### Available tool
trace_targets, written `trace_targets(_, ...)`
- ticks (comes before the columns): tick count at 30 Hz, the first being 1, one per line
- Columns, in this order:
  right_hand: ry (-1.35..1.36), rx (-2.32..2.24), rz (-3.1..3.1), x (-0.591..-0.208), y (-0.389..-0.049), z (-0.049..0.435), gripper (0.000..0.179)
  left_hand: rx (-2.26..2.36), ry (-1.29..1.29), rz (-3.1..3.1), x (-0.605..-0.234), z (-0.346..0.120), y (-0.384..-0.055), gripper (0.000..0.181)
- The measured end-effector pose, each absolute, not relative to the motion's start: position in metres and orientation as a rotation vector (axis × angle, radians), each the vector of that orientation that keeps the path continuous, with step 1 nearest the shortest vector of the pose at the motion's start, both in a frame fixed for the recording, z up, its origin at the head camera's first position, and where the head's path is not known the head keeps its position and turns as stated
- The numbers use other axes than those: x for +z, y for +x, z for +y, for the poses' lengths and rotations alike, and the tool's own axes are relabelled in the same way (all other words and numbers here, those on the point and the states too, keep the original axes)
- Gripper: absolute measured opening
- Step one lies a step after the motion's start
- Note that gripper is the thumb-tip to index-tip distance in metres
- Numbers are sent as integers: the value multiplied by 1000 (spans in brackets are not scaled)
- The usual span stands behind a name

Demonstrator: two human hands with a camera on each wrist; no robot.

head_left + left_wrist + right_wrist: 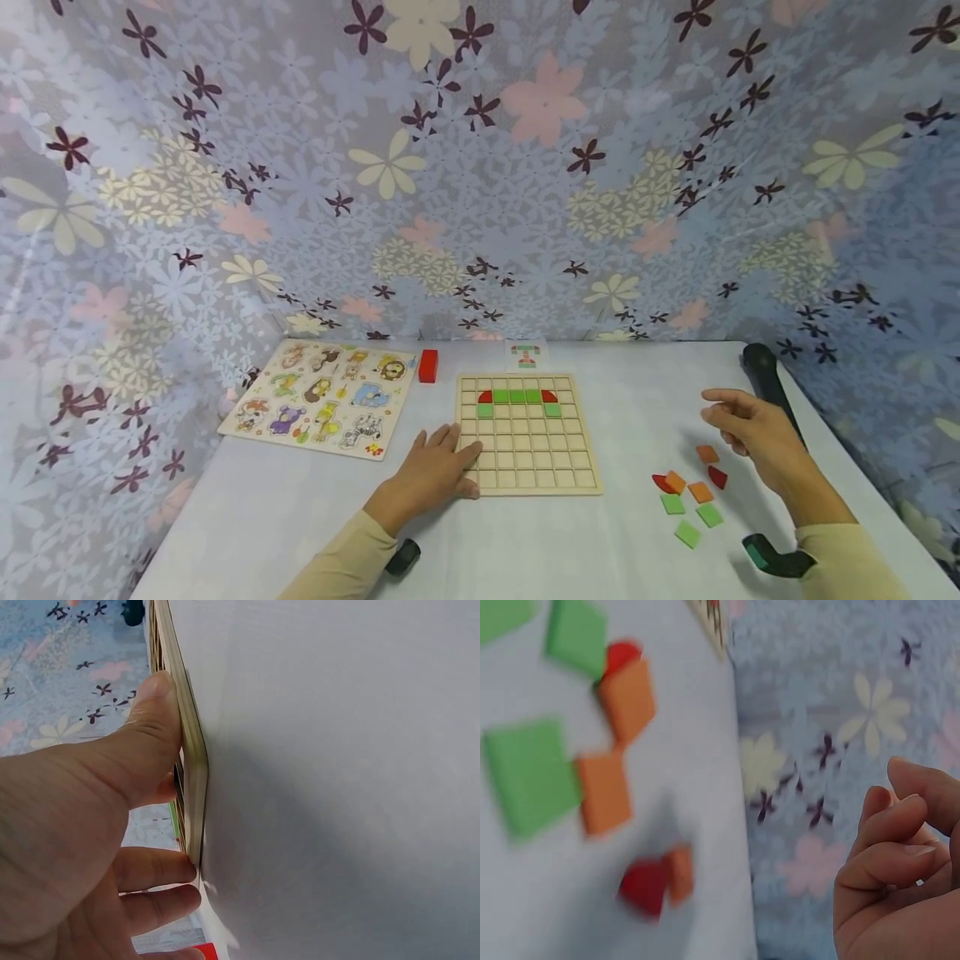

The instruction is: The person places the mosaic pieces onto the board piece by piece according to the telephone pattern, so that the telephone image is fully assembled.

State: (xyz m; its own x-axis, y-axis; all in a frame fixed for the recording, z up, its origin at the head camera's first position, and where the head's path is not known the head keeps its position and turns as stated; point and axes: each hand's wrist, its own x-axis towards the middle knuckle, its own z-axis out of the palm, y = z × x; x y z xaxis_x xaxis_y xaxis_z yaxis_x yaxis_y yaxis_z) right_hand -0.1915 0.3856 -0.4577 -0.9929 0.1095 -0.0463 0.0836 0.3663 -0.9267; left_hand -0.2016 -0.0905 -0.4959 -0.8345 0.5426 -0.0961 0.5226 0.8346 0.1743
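Note:
My left hand (427,477) rests at the near left corner of a wooden grid board (528,492), its fingers fairly straight. In the left wrist view the thumb (154,701) lies against the board's edge (196,772). Red corner pieces (550,397) and green squares (517,396) form an arch in the upper cells. My right hand (757,433) hovers beyond a loose group of orange squares (701,492), green squares (687,533) and red pieces (717,477). Its fingers are loosely bent in the right wrist view, with nothing visible between them.
A pattern card (527,357) lies behind the board. To the left are a red block (428,366) and an animal puzzle board (318,398). A black object (772,387) lies along the table's right edge, and a floral cloth (480,208) hangs behind.

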Motion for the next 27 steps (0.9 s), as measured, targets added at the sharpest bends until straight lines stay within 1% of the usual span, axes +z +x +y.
trace_targets(6, -305, 1799, -2571, -478, -180, 410, 17, 239, 836, 2874, -495, -92, -200, 72)
trace_targets(8, -340, 1796, -2605, -486, -179, 414, 18, 234, 834, 2875, -495, -92, -200, 72)
trace_targets(9, -360, 1790, -2629, -489, -179, 416, 24, 231, 833, 2876, -495, -92, -200, 72)
trace_targets(13, -467, 1703, -2755, -500, -181, 419, 59, 229, 832, 2876, -496, -92, -200, 72)
trace_targets(14, -506, 1677, -2784, -501, -182, 419, 65, 231, 832, 2875, -496, -92, -200, 72)
trace_targets(16, -555, 1634, -2835, -503, -183, 418, 70, 231, 832, 2872, -496, -91, -200, 72)
trace_targets(21, -568, 1545, -2908, -503, -185, 412, 74, 245, 822, 2866, -496, -90, -202, 73)
trace_targets(27, -526, 1374, -2993, -501, -189, 400, 70, 261, 805, 2858, -498, -90, -202, 73)
